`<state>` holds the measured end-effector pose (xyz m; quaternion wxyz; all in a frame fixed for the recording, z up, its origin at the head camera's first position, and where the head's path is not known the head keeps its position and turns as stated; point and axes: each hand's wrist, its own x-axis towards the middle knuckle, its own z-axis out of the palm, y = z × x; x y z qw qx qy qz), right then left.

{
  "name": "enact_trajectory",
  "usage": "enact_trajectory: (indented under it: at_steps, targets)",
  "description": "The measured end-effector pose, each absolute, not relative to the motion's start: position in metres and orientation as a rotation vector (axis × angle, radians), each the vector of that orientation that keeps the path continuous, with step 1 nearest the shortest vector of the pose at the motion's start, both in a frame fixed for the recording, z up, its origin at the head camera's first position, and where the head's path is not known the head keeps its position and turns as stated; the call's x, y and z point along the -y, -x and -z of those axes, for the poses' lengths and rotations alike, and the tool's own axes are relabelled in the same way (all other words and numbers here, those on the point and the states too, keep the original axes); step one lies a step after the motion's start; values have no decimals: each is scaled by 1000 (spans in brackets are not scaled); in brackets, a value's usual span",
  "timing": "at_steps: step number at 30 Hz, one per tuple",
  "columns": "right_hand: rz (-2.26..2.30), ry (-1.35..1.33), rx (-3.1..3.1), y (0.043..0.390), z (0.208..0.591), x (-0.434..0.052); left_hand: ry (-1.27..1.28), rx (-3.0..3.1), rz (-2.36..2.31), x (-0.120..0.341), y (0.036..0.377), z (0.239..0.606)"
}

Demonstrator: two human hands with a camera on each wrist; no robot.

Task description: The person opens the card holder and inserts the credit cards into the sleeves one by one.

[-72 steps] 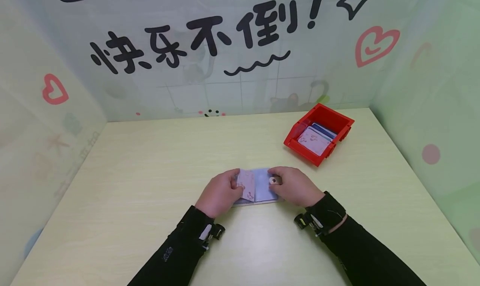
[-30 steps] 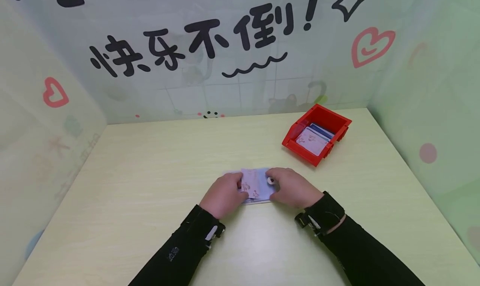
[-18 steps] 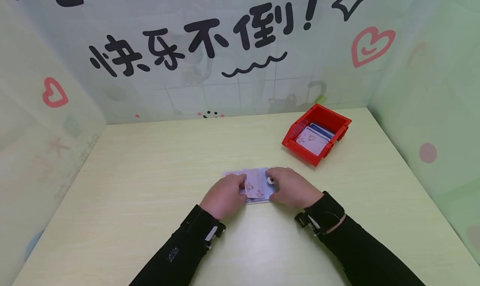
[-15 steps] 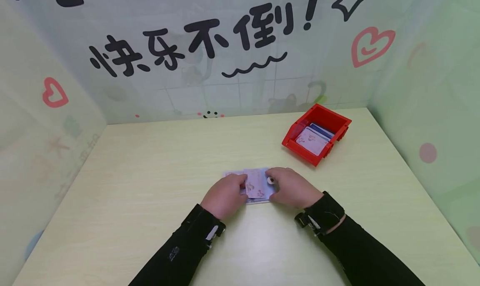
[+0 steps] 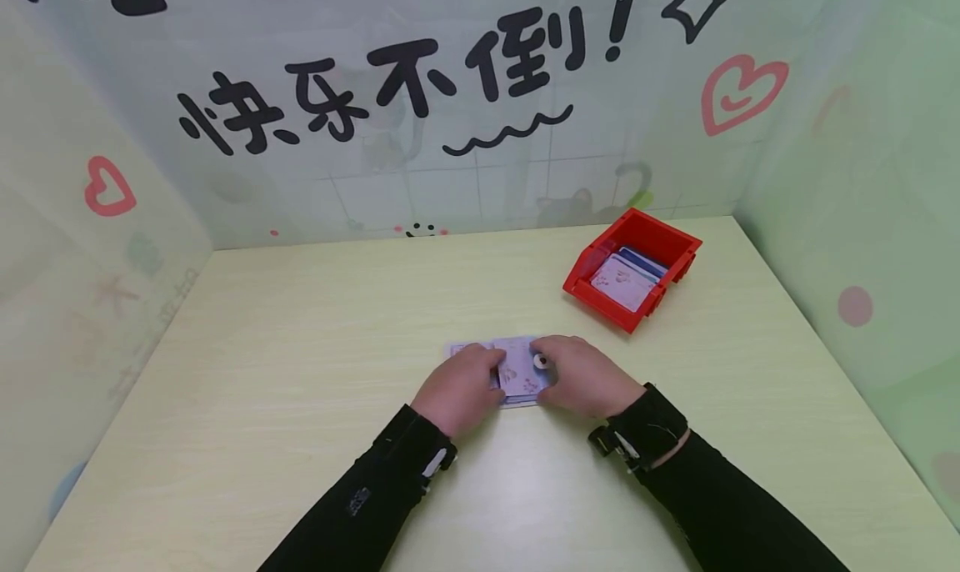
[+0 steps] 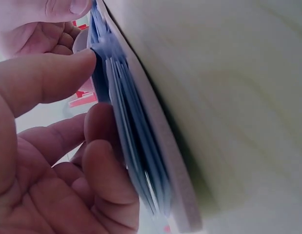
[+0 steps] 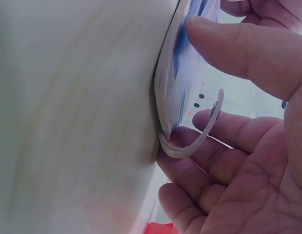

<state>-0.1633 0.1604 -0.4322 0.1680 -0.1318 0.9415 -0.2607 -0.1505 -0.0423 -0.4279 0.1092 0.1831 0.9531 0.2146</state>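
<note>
Head view: left hand [image 5: 459,388], right hand [image 5: 581,376] cover card holder [image 5: 517,372] edges.

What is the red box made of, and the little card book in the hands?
The red box looks like hard moulded plastic: even glossy red, stiff ribbed walls. The little card book seems soft plastic or imitation leather: its pale cover bends at the edge, its strap curls, and its thin bluish sleeves look like clear film.
</note>
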Motion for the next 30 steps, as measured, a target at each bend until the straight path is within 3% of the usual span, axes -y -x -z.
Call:
enact_trajectory:
  at_steps: [11,30]
  targets:
    - [747,410,-2699,163,432,-159,-548,-2801,-586,38,152,428]
    - [1017,198,-2606,164,431,-159,-628,-2835,-471,36,153,429]
